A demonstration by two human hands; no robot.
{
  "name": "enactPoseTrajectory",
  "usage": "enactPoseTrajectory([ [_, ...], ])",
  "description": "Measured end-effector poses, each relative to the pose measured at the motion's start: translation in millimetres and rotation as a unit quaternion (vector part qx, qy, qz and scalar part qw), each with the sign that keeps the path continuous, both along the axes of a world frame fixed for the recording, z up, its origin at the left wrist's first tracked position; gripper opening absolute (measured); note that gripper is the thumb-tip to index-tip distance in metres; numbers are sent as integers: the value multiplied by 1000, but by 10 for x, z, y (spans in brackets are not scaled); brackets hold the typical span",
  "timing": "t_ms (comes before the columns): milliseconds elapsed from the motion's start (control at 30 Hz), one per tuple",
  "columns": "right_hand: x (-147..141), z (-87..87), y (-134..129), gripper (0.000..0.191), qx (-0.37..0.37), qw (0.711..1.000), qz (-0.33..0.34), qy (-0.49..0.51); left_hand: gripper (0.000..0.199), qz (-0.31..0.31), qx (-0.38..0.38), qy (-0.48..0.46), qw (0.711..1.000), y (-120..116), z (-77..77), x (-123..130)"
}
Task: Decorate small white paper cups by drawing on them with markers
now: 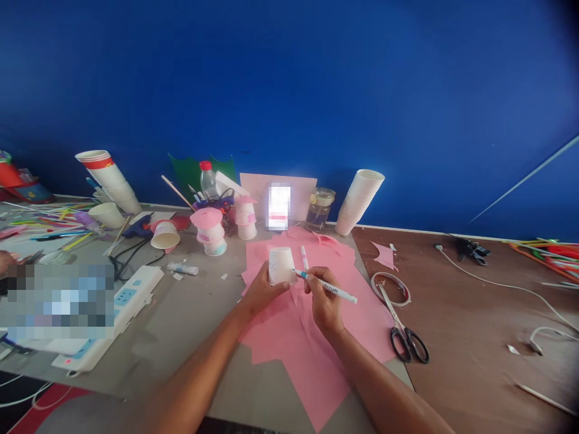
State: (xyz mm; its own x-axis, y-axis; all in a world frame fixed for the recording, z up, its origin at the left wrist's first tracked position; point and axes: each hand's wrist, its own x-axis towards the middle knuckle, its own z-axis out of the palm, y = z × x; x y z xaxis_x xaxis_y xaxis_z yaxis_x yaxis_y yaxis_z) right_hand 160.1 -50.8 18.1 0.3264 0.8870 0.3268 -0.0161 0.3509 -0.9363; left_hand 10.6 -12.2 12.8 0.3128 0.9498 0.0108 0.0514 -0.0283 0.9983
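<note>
Over the layered pink paper sheets [312,371] on the grey tabletop [194,307], the left hand [266,282] has its grip wrapped around 1 white tapered paper cup [281,264], narrower end up. The right hand [325,301], also over the sheets, pinches 1 white marker with a blue front end [335,290] in its grip, tip at the cup's right side; I cannot tell whether they touch. Black-handled metal scissors [402,328] lie at the sheets' right edge, while 2 pink-topped paper-cup figures [211,230] stand beyond their far left.
</note>
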Motion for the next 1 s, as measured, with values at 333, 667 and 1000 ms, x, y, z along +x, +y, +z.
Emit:
enactPoseTrajectory([
  [333, 16, -11, 13, 9, -7, 1000, -2, -20, 60, 10, -4, 4, 1000, -2, -7, 2],
  [667, 20, -13, 13, 9, -9, 1000, -3, -20, 57, 6, -3, 11, 1000, -11, 25, 0],
  [1000, 10, -11, 26, 11, -19, 999, -8, 36, 55, -12, 8, -11, 1000, -20, 58, 6],
])
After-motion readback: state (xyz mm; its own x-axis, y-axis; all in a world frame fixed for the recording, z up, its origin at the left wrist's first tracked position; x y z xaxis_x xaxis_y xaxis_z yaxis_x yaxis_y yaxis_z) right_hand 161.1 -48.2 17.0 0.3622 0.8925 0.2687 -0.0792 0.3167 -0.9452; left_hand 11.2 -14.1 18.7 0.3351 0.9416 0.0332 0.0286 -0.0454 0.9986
